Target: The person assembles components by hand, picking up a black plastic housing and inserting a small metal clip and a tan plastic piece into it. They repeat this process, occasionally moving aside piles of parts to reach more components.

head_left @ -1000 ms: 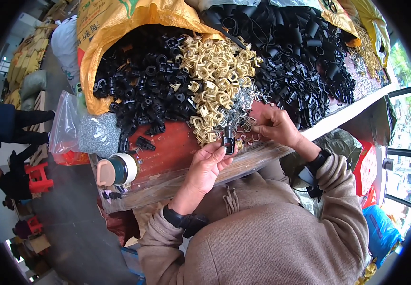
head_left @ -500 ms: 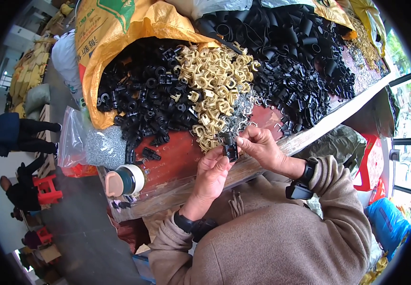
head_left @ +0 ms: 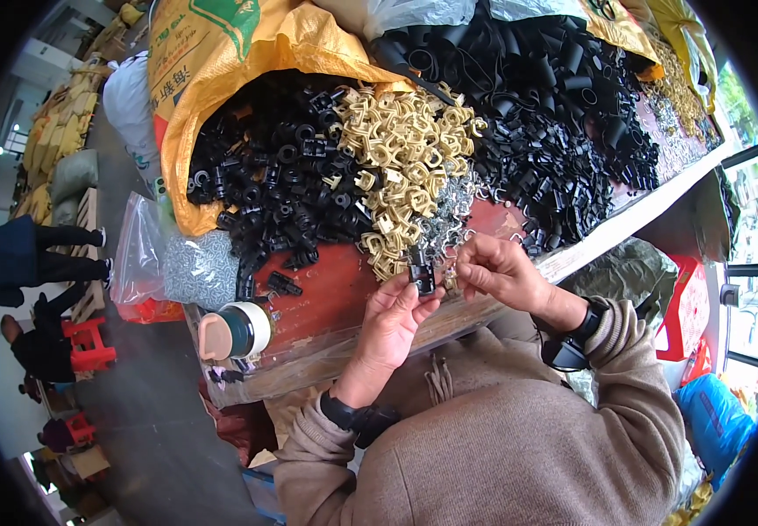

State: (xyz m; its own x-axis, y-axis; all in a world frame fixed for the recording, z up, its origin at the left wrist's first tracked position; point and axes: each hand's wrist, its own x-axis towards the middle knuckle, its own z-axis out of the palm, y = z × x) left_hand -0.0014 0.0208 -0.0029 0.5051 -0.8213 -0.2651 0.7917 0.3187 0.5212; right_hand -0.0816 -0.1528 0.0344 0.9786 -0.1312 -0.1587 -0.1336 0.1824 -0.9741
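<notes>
My left hand (head_left: 387,326) grips a small black plastic fitting (head_left: 422,277) between thumb and fingers, above the table's near edge. Just to its right, apart from the fitting, is my right hand (head_left: 510,279). Its thumb and fingertips are pinched together; whatever they may hold is too small to make out. Beyond both hands lies a heap of cream plastic clips (head_left: 407,145), with small silvery metal pieces (head_left: 453,210) along its right side. Left of the clips, similar black fittings (head_left: 295,188) spill from a yellow woven sack (head_left: 177,175).
Flat black pieces (head_left: 541,171) and black tubes (head_left: 519,66) are heaped on the red table (head_left: 326,294). At its left edge stand a lidded cup (head_left: 243,331) and a clear bag of small metal parts (head_left: 202,267). Other people (head_left: 24,263) are off to the left.
My right hand has drawn back to the right, away from the black fitting. My left hand still holds the fitting, now more exposed.
</notes>
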